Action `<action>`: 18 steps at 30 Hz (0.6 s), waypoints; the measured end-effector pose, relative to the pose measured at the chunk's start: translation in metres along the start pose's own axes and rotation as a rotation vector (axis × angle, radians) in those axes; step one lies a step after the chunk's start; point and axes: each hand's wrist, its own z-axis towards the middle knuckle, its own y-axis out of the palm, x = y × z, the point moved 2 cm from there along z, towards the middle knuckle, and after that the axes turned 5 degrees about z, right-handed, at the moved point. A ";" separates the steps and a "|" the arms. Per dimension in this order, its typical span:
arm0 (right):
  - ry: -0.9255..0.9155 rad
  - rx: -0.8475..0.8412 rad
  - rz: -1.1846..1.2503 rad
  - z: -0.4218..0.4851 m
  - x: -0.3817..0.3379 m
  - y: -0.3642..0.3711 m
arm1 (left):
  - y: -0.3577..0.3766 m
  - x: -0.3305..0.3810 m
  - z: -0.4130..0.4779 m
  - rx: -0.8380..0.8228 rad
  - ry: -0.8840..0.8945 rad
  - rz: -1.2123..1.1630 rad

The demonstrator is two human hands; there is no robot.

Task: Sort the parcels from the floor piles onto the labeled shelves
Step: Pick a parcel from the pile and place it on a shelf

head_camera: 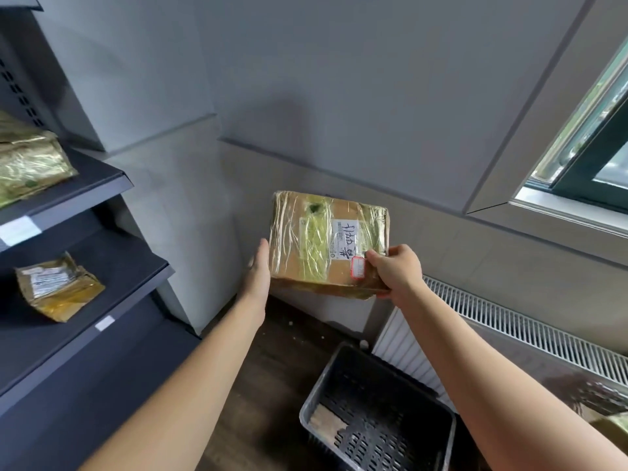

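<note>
Brown cardboard parcel [328, 243], wrapped in clear film and crossed by bands of yellow-green tape. It was held in the air before the grey wall [339, 79], above the dark floor [272, 351] and well apart from the shelving at the left.

Left hand [260, 270]: fingers straight and together, laid flat against the left side of the cardboard parcel, not curled round it.

Right hand [396, 270]: gripped the lower right corner, thumb on the top face and fingers folded under the edge.

Markings: a white shipping label [345, 237] on the top face, with black handwritten strokes over small print, none of it legible. A small red-bordered sticker [357, 266] sat just beside the right thumb, its text too fine to read.

Upper shelf [85, 188]: dark metal, carrying a second parcel [30, 164] in glossy tape, with a blank-looking white tag [18, 231] on its front edge.

Middle shelf [129, 266]: a crumpled third parcel [57, 287] with a printed label, unreadable, and a small white tag [104, 322] on the edge.

Grey slotted crate [373, 413]: on the floor below the arms, with a pale scrap in its near corner. A white radiator [509, 331] ran along the wall under the window [594, 141].
</note>
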 end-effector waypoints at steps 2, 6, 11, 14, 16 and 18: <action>-0.008 0.020 0.035 -0.003 -0.004 0.006 | 0.001 0.003 -0.003 0.046 0.089 0.040; -0.006 0.034 0.100 -0.010 -0.010 0.018 | 0.003 0.009 -0.003 0.156 0.036 -0.138; 0.040 -0.015 0.193 -0.026 -0.013 0.036 | 0.018 0.017 -0.007 -0.005 -0.077 -0.363; 0.025 -0.041 0.199 -0.033 -0.020 0.043 | 0.022 0.021 -0.009 -0.008 -0.022 -0.261; 0.014 -0.060 0.162 -0.033 -0.024 0.045 | 0.017 0.024 -0.008 -0.012 -0.012 -0.295; 0.011 -0.095 0.111 -0.030 -0.025 0.046 | 0.011 0.028 -0.007 -0.028 -0.013 -0.311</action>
